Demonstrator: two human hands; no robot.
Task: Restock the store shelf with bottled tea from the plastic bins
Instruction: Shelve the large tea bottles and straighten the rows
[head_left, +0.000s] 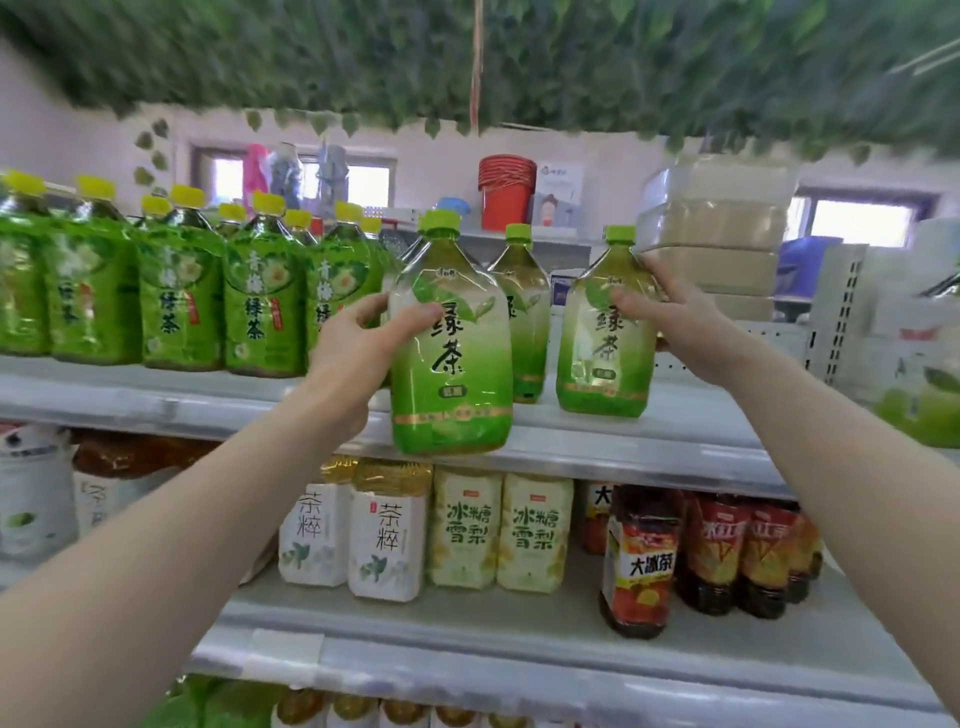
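Observation:
My left hand (358, 353) grips a large green tea bottle (451, 364) with a green cap, held upright at the front edge of the top shelf (623, 457). My right hand (680, 327) holds a second such bottle (602, 358) that stands on the shelf, fingers wrapped around its right side and thumb on the label. A third green tea bottle (524, 312) stands behind, between the two. No plastic bins are in view.
A row of yellow-capped green tea bottles (182, 291) fills the shelf's left part. The shelf below (467, 639) holds white-labelled tea bottles (387, 535), pale yellow bottles (498, 530) and red iced tea bottles (641, 566). Wrapped packs (722, 234) and a red bucket (506, 192) sit behind.

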